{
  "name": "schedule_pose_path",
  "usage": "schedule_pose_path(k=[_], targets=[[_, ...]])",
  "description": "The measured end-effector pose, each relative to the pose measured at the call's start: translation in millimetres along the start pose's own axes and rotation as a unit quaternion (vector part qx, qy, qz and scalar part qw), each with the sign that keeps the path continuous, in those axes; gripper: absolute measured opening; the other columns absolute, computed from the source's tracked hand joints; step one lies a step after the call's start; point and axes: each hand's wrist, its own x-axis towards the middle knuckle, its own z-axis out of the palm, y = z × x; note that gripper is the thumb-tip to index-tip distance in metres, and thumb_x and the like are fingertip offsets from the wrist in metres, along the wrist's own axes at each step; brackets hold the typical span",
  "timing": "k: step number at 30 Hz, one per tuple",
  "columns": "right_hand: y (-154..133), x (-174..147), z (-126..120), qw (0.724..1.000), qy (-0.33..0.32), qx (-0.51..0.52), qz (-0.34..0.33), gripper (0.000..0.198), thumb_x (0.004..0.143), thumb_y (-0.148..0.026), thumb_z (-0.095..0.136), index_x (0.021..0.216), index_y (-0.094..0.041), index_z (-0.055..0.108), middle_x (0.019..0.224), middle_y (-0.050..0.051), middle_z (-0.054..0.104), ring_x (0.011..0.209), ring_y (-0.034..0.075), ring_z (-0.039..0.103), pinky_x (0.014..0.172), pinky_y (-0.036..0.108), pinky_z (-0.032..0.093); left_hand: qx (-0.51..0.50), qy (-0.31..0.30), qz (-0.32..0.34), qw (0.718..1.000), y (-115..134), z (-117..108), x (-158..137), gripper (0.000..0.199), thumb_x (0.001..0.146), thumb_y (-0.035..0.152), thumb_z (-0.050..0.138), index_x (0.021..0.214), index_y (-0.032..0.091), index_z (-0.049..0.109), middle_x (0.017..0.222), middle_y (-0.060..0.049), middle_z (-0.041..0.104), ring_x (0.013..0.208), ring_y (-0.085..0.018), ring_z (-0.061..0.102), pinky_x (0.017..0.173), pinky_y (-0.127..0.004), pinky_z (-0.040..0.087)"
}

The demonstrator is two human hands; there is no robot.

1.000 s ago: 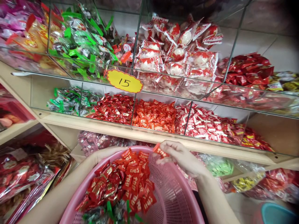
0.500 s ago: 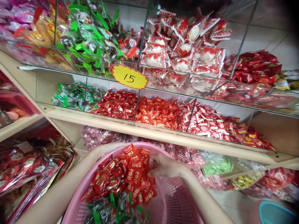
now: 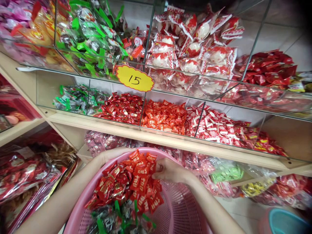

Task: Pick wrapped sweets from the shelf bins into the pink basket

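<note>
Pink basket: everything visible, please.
The pink basket is round and plastic-looking, with a thick rim and perforated walls. It is mouth up, in front of the shelf; its near side is out of frame. Orange-red candies and darker red candies lie heaped inside, green-tipped packets nearest; bare mesh shows on the right. The left hand is at the far-left rim; the right hand reaches inside, at the orange-red candies.

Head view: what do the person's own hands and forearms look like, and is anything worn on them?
The left forearm and right forearm are bare up to the picture's edge, with no sleeves in view. The right hand and left hand show no gloves, and neither wrist shows a watch or bracelet. The left fingers are mostly hidden, so I can't rule out rings there.
</note>
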Motion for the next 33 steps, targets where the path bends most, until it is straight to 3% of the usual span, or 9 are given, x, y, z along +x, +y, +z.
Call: schedule_pose_path(k=[4,13,21,24,27,30,33], targets=[[4,3,2,1.0,0.002,0.008,-0.01,0.023,0.07,-0.029,0.07,0.063,-0.018,0.051,0.057,-0.006,0.046,0.053,0.008,0.039,0.048,0.023,0.029,0.004,0.002,0.007,1.0,-1,-1,1,0.038,0.083,0.037,0.056,0.107,0.008,0.064,0.102,-0.012,0.069,0.09,-0.019,0.066,0.092,-0.029,0.047],[11,6,5,0.995,-0.066,0.016,-0.07,0.016,0.068,-0.03,0.07,0.067,-0.016,0.062,0.063,-0.003,0.056,0.057,0.008,0.048,0.048,0.021,0.034,0.013,0.007,0.016,1.0,-3,-4,0,0.041,0.08,0.04,0.059,0.105,0.008,0.065,0.101,-0.012,0.069,0.088,-0.02,0.067,0.09,-0.03,0.049],[6,2,3,0.996,-0.037,-0.003,-0.086,0.005,0.07,-0.021,0.068,0.067,-0.018,0.064,0.063,-0.003,0.058,0.057,0.009,0.048,0.048,0.022,0.037,0.027,0.008,0.029,0.999,-2,-4,0,0.042,0.077,0.041,0.062,0.105,0.009,0.065,0.103,-0.013,0.068,0.089,-0.021,0.066,0.09,-0.03,0.048],[2,-3,-2,0.996,0.021,-0.002,-0.083,0.01,0.075,-0.027,0.064,0.074,-0.018,0.065,0.068,-0.002,0.06,0.06,0.01,0.05,0.053,0.023,0.038,0.039,-0.005,0.032,0.999,-2,-4,0,0.043,0.079,0.042,0.06,0.107,0.009,0.065,0.105,-0.013,0.067,0.092,-0.022,0.066,0.09,-0.032,0.048],[-6,-9,-12,0.987,0.099,0.03,-0.124,0.021,0.082,-0.036,0.057,0.078,-0.016,0.064,0.069,-0.001,0.061,0.062,0.011,0.051,0.057,0.024,0.039,0.037,-0.029,0.034,0.998,-3,-4,1,0.047,0.079,0.043,0.06,0.109,0.007,0.064,0.11,-0.013,0.065,0.096,-0.023,0.064,0.092,-0.032,0.047],[-18,-13,-26,0.963,0.19,0.069,-0.179,0.028,0.085,-0.042,0.052,0.08,-0.016,0.061,0.07,0.001,0.061,0.064,0.013,0.053,0.061,0.025,0.042,0.024,-0.05,0.045,0.997,-3,-2,1,0.048,0.08,0.043,0.059,0.113,0.008,0.063,0.114,-0.013,0.063,0.101,-0.023,0.062,0.093,-0.03,0.045],[-29,-10,-45,0.922,0.327,0.013,-0.206,0.026,0.087,-0.04,0.049,0.081,-0.017,0.061,0.076,0.003,0.063,0.068,0.014,0.054,0.064,0.026,0.042,0.031,-0.046,0.062,0.997,-3,-1,0,0.049,0.08,0.043,0.059,0.115,0.008,0.062,0.113,-0.011,0.064,0.102,-0.023,0.062,0.093,-0.029,0.046]])
